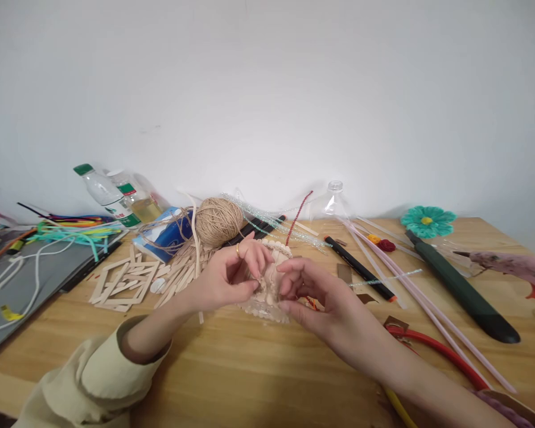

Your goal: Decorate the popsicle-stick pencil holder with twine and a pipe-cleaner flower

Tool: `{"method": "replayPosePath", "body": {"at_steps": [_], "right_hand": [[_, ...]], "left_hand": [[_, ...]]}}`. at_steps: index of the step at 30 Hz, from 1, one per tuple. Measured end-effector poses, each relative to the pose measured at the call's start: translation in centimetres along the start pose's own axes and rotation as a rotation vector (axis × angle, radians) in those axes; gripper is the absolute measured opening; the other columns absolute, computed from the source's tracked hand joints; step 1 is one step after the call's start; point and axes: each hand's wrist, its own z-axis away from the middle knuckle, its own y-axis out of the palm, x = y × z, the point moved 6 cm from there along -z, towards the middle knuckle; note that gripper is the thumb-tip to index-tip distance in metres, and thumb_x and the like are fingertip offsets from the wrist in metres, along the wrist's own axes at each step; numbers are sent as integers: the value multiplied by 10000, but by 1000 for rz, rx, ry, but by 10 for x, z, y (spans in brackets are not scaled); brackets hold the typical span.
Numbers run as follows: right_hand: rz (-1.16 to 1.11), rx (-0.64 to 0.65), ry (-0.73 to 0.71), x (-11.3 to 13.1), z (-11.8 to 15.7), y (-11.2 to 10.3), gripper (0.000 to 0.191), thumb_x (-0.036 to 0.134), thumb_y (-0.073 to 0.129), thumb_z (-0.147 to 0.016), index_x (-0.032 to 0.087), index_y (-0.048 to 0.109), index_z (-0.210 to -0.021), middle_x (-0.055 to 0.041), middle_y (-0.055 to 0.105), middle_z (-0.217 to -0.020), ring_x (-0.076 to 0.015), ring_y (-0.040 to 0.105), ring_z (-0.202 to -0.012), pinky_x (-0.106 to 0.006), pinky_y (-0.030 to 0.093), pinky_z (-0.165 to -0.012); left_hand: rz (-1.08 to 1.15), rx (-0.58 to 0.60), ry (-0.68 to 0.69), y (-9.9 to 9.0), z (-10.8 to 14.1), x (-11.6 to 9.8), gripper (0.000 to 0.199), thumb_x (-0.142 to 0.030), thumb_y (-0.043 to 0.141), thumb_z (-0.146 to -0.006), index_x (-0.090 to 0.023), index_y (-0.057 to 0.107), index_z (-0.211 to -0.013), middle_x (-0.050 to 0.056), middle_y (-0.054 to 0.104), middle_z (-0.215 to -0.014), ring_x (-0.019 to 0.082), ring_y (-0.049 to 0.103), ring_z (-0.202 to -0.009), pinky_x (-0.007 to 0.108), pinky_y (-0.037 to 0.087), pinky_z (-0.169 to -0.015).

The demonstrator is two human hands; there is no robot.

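A small pale beige craft piece with a scalloped edge stands on the wooden table between my hands. My left hand is at its left side, thumb and fingertips pinched on something too small to make out. On the right side, my right hand has curled fingers and thumb against the piece, gripping its edge. Parts of the piece are hidden behind my fingers. A dark red fuzzy stem rises behind it.
Behind my left hand are a twine ball, a blue packet and wooden sticks. To the right lie a black marker, pink stems, a dark green tool and a glue gun. Bottles lean at the wall.
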Motion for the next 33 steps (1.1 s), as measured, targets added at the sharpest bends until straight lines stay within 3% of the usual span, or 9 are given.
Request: {"method": "replayPosePath", "body": {"at_steps": [4, 8, 13, 16, 18, 20, 24, 27, 33], "right_hand": [[38, -115, 28, -2, 10, -20, 175, 206, 551, -820, 219, 537, -994, -18, 584, -862, -146, 576, -802, -295, 494, -736], [135, -338, 131, 4, 33, -59, 216, 336, 613, -790, 216, 584, -967, -30, 623, -834, -169, 615, -782, -293, 525, -700], [454, -739, 229, 22, 95, -126, 267, 460, 663, -707, 257, 645, -879, -24, 681, -841, -191, 647, -794, -254, 538, -655], [683, -815, 264, 21, 128, -149, 187, 438, 596, -803, 301, 633, -925, -21, 689, -944, -193, 657, -868, -242, 539, -695], [835, -668, 155, 18, 131, -140, 126, 395, 571, -836, 312, 612, -923, -17, 691, -906, -187, 669, -811, -229, 550, -642], [924, -435, -36, 19, 120, -110, 118, 359, 566, -842, 307, 585, -947, -19, 687, -860, -184, 672, -740, -227, 558, -592], [910, -128, -254, 28, 87, -40, 200, 151, 508, -869, 266, 556, -1025, -43, 670, -919, -183, 661, -811, -262, 541, -678], [811, -120, -217, 30, 59, -17, 180, 122, 460, -882, 235, 556, -983, -32, 660, -875, -166, 647, -768, -259, 514, -638], [584, -190, -107, 25, 22, -18, 251, 209, 468, -891, 201, 504, -1139, -5, 617, -781, -142, 583, -666, -258, 461, -578]], "left_hand": [[10, 25, -60, -6, 6, 6, 102, -177, 615, -778, -191, 517, -754, 9, 530, -787, 205, 550, -946, 477, 283, -1003], [92, 64, -56, -9, 12, 9, 118, -243, 626, -796, -182, 533, -838, 45, 533, -869, 220, 508, -994, 412, 363, -921], [62, 131, -148, -10, 14, 11, 90, -182, 633, -805, -182, 551, -841, 39, 537, -894, 209, 482, -1033, 354, 381, -911], [6, 147, -187, -9, 12, 7, 116, -214, 640, -803, -184, 548, -866, 38, 546, -909, 207, 501, -1010, 331, 406, -872], [-85, 114, -234, -9, 9, 4, 221, -253, 665, -786, -194, 542, -959, 42, 553, -963, 200, 508, -1000, 320, 404, -872], [-201, 69, -264, -9, 6, 1, 337, -294, 689, -765, -208, 525, -1047, 46, 548, -1028, 193, 506, -1004, 313, 394, -883], [-364, 58, -250, -1, -1, -8, 197, -351, 680, -766, -193, 601, -852, 36, 556, -983, 197, 496, -997, 342, 367, -899], [-405, 53, -242, 4, -5, -12, 188, -350, 654, -792, -183, 630, -710, 28, 577, -893, 193, 500, -954, 361, 361, -892], [-469, -73, -211, 7, -4, -19, 99, -266, 695, -763, -189, 677, -703, 20, 609, -839, 184, 517, -881, 338, 386, -827]]}}
